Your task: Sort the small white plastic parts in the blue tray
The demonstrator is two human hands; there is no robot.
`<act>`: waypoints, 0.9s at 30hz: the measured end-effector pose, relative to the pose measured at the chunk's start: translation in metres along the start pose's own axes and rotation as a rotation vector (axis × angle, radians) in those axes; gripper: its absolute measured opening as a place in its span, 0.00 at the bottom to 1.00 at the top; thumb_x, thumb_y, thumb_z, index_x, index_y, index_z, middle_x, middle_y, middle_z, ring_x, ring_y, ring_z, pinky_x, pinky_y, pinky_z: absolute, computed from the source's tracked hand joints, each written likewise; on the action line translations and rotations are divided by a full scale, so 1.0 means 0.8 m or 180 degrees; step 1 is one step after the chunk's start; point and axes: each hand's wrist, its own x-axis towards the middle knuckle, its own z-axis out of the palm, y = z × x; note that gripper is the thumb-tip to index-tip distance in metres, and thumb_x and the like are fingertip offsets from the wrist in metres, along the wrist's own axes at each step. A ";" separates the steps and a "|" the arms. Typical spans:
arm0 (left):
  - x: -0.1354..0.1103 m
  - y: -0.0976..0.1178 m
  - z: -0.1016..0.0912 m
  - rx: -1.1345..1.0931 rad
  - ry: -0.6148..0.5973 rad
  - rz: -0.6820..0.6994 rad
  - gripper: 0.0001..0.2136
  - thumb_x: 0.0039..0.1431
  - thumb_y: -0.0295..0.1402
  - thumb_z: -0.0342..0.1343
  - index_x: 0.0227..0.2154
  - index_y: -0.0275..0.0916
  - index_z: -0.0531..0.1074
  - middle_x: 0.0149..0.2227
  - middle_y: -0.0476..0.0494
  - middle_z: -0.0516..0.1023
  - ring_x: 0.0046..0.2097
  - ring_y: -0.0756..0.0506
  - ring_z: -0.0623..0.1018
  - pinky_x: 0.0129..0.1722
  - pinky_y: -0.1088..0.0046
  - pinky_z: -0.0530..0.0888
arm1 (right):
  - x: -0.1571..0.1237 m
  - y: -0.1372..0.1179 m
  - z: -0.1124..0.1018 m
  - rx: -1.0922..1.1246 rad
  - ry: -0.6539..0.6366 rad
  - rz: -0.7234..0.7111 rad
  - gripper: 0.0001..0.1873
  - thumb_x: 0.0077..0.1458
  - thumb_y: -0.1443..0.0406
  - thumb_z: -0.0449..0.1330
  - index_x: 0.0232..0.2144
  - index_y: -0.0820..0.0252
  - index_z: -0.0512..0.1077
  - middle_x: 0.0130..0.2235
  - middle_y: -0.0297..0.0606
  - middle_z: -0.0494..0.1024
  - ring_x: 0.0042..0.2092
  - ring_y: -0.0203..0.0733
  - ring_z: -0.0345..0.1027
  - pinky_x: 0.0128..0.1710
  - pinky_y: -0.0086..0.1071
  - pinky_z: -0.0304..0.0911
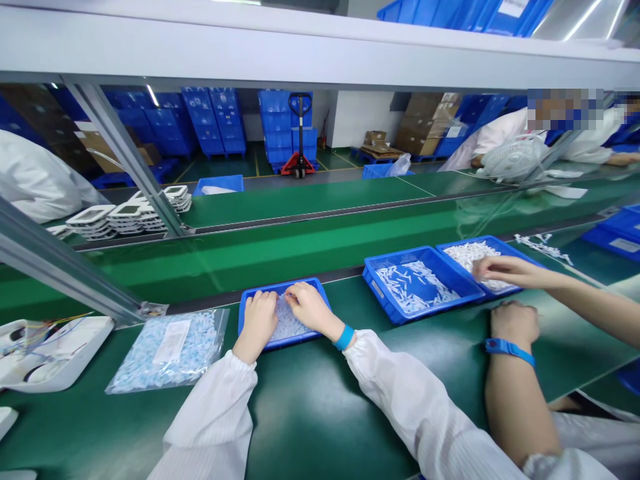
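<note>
Both my hands are over a small blue tray [296, 341] that holds a layer of tiny pale, translucent pieces [290, 322]. My left hand [259, 319] rests at the tray's left side, its fingers bent down toward the pieces and closed together. Over the right part, my right hand [311, 310] has thumb and fingers pinched, with a teal band [345, 337] on its wrist. Whatever sits between the fingertips is too small or hidden to make out. Left of the tray lies a clear bag of light-blue pieces [200, 347] with a white label.
To the right, a blue bin [395, 312] holds white, stick-like parts. A co-worker's hand [510, 270] reaches over another bin of white parts [473, 255]; their other hand [515, 323] rests nearby. White housings with wires [65, 360] lie left. A metal post [120, 147] and overhead shelf [300, 50] frame the bench.
</note>
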 end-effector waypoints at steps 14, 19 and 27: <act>0.002 0.002 -0.011 -0.0532 0.0345 -0.0179 0.14 0.64 0.31 0.38 0.37 0.38 0.71 0.32 0.42 0.77 0.37 0.44 0.76 0.38 0.69 0.65 | 0.006 0.008 0.001 0.1213 -0.0074 0.0337 0.11 0.57 0.68 0.54 0.36 0.61 0.77 0.38 0.38 0.80 0.40 0.39 0.72 0.41 0.29 0.62; 0.003 -0.001 -0.006 -0.0621 0.0374 -0.0079 0.12 0.63 0.30 0.41 0.37 0.38 0.71 0.37 0.41 0.78 0.42 0.43 0.75 0.42 0.70 0.66 | 0.008 0.012 0.006 0.1276 0.0017 0.0459 0.11 0.55 0.68 0.55 0.37 0.62 0.77 0.39 0.39 0.80 0.40 0.40 0.73 0.42 0.31 0.64; 0.004 -0.003 -0.002 -0.0527 0.0167 -0.0157 0.11 0.59 0.27 0.45 0.37 0.41 0.73 0.35 0.44 0.79 0.40 0.42 0.77 0.41 0.67 0.66 | 0.006 0.013 0.006 0.1374 0.0087 0.0474 0.11 0.54 0.69 0.56 0.37 0.66 0.77 0.38 0.43 0.80 0.39 0.41 0.73 0.42 0.31 0.64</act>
